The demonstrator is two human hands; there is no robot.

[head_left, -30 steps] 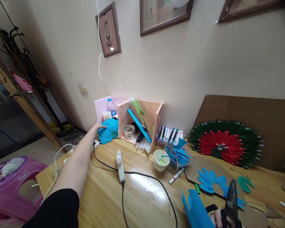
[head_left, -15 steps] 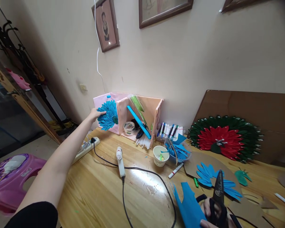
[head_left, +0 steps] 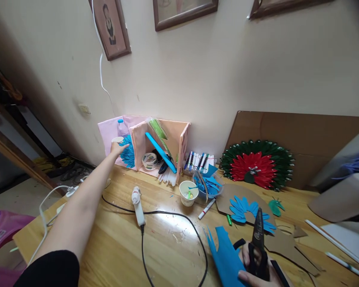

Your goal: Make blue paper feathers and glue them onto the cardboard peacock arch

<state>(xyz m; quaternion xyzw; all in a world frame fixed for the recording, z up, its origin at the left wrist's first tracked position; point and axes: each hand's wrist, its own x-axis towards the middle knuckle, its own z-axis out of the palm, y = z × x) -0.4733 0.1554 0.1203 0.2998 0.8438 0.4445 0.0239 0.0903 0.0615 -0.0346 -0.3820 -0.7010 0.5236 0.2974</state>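
Observation:
My left hand (head_left: 116, 149) reaches out to the far left and grips the edge of a blue paper flower (head_left: 127, 153). The flower stands in the left part of a pink box (head_left: 185, 137), partly hidden behind its divider. Low on the right, my right hand (head_left: 254, 275) is closed round black-handled scissors (head_left: 259, 235), blades pointing up. The same hand pins a cut sheet of blue paper (head_left: 225, 255) under its thumb. Just beyond lie blue paper petals (head_left: 242, 209) on a piece of brown cardboard (head_left: 224, 195).
A glue gun (head_left: 138, 207) trails its black cord across the table (head_left: 113, 247). Behind it stand a paper cup (head_left: 188, 193), a bowl of blue scraps (head_left: 208, 187) and markers (head_left: 199, 161). A red and green paper flower (head_left: 254, 167) leans against cardboard at the right.
My left hand has lowered the blue flower further into the box's left part, behind the divider. The view has turned right. My right hand still holds scissors and blue sheet.

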